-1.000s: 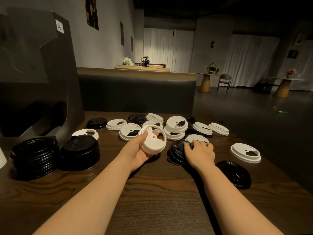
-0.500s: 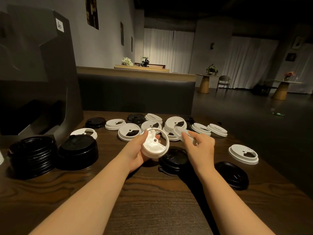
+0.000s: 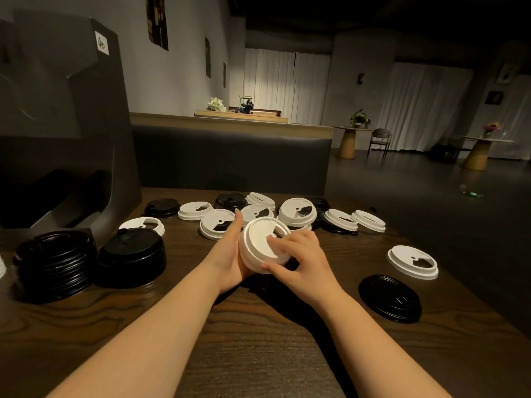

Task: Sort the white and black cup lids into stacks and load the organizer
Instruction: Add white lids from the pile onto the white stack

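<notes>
White lids (image 3: 263, 248), held stack: sitting above the table (image 3: 258, 354), the left hand (image 3: 230, 254) cupping the rim while the right hand (image 3: 301, 259) is pressing fingers curled on top. Likely light, thin, flexible plastic, slippery; gripping best at the rim. Two black stacks (image 3: 54, 262) are waiting by the organizer (image 3: 63, 124); loose lids (image 3: 412, 261) are lying scattered beyond.

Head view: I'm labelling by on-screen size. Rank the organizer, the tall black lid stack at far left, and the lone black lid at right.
1. organizer
2. black lid stack
3. lone black lid

The organizer is plainly largest. Nearness may exaggerate the stack over the lid.
</notes>
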`<state>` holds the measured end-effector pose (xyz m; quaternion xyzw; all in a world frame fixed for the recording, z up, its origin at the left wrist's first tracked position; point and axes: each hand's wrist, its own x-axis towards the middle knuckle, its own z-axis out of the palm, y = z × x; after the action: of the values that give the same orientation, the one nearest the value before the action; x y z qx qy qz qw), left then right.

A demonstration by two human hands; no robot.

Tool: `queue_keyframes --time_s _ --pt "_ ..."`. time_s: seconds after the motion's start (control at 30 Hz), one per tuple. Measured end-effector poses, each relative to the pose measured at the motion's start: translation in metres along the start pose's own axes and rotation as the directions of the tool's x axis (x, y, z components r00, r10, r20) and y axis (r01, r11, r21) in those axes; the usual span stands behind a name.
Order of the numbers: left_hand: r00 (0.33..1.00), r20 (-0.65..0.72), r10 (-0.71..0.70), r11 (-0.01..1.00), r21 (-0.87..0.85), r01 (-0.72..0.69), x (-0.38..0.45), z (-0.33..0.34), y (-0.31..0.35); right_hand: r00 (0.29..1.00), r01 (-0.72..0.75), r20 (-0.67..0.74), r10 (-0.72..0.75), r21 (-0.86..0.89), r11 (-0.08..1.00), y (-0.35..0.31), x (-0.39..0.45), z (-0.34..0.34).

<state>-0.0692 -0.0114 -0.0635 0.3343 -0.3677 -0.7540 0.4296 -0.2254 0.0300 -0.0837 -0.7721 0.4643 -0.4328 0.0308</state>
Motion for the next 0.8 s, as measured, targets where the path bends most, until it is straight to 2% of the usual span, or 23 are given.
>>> queue_keyframes --time_s 0.23,0.47,0.6,0.67,0.73,0.8 --pt "0.999 0.015 0.033 0.995 -0.095 -0.031 -0.006 -0.001 -0.001 0.987 0.162 0.020 -0.161 -0.062 0.985 0.003 -0.001 0.000" --pt "0.999 0.029 0.042 0.994 -0.101 -0.039 -0.005 -0.002 -0.002 0.981 0.193 -0.007 -0.194 -0.071 0.979 0.004 -0.001 0.005" --pt "0.994 0.058 0.090 0.995 -0.042 -0.087 -0.004 -0.002 -0.005 0.986 0.098 -0.139 -0.095 0.017 0.995 -0.003 -0.001 0.006" --pt "0.990 0.078 0.118 0.993 -0.036 -0.116 -0.003 -0.002 -0.006 0.975 -0.018 -0.220 0.029 0.051 0.999 -0.006 -0.001 0.005" --pt "0.984 0.094 0.152 0.988 -0.043 -0.148 -0.005 0.000 -0.006 0.959 -0.190 -0.196 0.206 0.097 0.977 -0.007 0.000 0.002" --pt "0.978 0.102 0.184 0.982 -0.053 -0.179 -0.006 0.000 -0.006 0.941 -0.311 -0.081 0.329 0.182 0.933 -0.007 0.000 -0.001"
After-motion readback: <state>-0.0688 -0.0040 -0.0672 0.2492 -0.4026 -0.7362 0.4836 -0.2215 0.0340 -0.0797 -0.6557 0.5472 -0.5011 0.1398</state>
